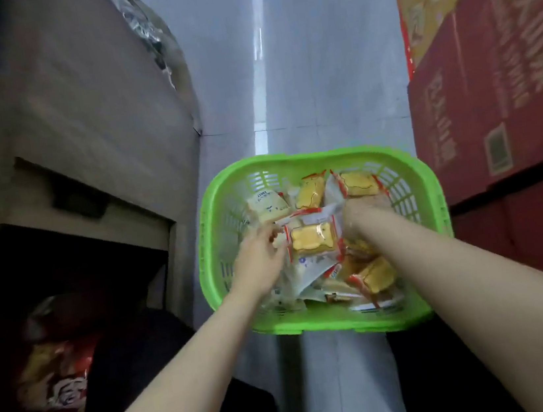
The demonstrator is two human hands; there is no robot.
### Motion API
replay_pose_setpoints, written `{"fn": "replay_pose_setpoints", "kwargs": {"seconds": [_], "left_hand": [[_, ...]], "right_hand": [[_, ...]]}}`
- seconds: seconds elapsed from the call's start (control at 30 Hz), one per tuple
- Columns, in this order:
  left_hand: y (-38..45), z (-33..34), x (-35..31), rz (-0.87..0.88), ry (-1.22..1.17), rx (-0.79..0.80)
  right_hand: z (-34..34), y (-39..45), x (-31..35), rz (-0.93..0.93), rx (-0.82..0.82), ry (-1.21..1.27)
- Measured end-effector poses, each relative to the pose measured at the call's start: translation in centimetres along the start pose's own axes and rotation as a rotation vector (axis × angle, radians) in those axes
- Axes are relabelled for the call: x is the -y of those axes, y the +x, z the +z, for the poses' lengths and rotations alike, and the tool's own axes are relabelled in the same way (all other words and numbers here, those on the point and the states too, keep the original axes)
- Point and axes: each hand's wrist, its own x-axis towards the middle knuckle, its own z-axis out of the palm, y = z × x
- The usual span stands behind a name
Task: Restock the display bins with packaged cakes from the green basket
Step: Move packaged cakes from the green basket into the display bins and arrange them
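Hands — left hand (pixel 259 257), right hand (pixel 363 209) — in green basket (pixel 406 167).

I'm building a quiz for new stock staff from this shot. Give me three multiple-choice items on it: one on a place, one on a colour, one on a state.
1. Where does the basket stand?
A. On the floor, between the counter and the cartons
B. On top of the counter
C. On top of the cartons

2. What colour is the basket?
A. Blue
B. Green
C. Red

3. What is the left hand doing?
A. Hanging idle outside the basket
B. Pressing flat on the floor
C. Pinching the edge of a cake pack

Answers:
1. A, grey floor tiles show all around it.
2. B, its rim and slotted walls are bright green.
3. C, its grip meets the pack's left edge, inside the basket; the right hand reaches in beside it.
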Motion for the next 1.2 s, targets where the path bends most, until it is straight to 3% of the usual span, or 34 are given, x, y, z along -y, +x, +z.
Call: {"fn": "replay_pose_setpoints", "kwargs": {"seconds": [0.07, 0.13, 0.3, 0.37, 0.43, 0.5, 0.57, 0.63, 0.7, 0.77, 0.87, 1.0, 1.1, 1.2], "left_hand": [[1.6, 1.8, 0.8, 0.239, 0.116, 0.107], [2.1, 3.3, 1.2, 0.330, 0.225, 0.193], [1.5, 3.9, 1.0, 0.249, 0.366, 0.145], [1.7, 3.0, 0.6, 0.169, 0.205, 0.124], [2.6, 1.5, -0.3, -0.028, -0.216, 0.090], [4.2, 0.3, -1.6, -0.164, -0.566, 0.073], [6.3, -0.2, -3.1, -0.198, -0.646, 0.116], [8.1, -0.1, -4.7, -0.231, -0.566, 0.167], [9.5, 0.9, -5.6, -0.286, -0.452, 0.207], [10.4, 2.0, -5.8, -0.334, -0.401, 0.263], [10.9, 2.8, -6.2, -0.414, -0.534, 0.349], [11.7, 3.3, -5.8, -0.494, -0.622, 0.255], [11.4, 3.6, -5.7, -0.446, -0.586, 0.197], [10.5, 3.6, -5.7, -0.447, -0.572, 0.221]], "right_hand": [[2.2, 1.9, 0.8, 0.109, -0.010, -0.028], [3.8, 2.6, 1.4, 0.193, -0.122, 0.016], [4.0, 0.6, 0.1, 0.124, -0.239, -0.034], [2.3, -0.6, -1.2, 0.110, -0.206, 0.018], [0.0, -0.9, -2.3, 0.094, -0.210, 0.371], [-2.6, -0.9, -3.3, 0.113, -0.246, 0.984], [-4.1, 0.2, -4.3, 0.166, -0.360, 1.307], [-4.3, 1.4, -5.1, 0.237, -0.433, 1.283], [-3.8, 2.1, -5.1, 0.298, -0.347, 1.266], [-3.0, 2.7, -4.5, 0.326, -0.152, 1.332], [-2.4, 3.3, -3.8, 0.328, 0.097, 1.513], [-2.3, 4.4, -4.6, 0.323, 0.157, 1.933], [-2.0, 4.6, -4.8, 0.366, 0.086, 1.983], [-1.5, 4.8, -4.5, 0.442, 0.139, 2.042]]}}
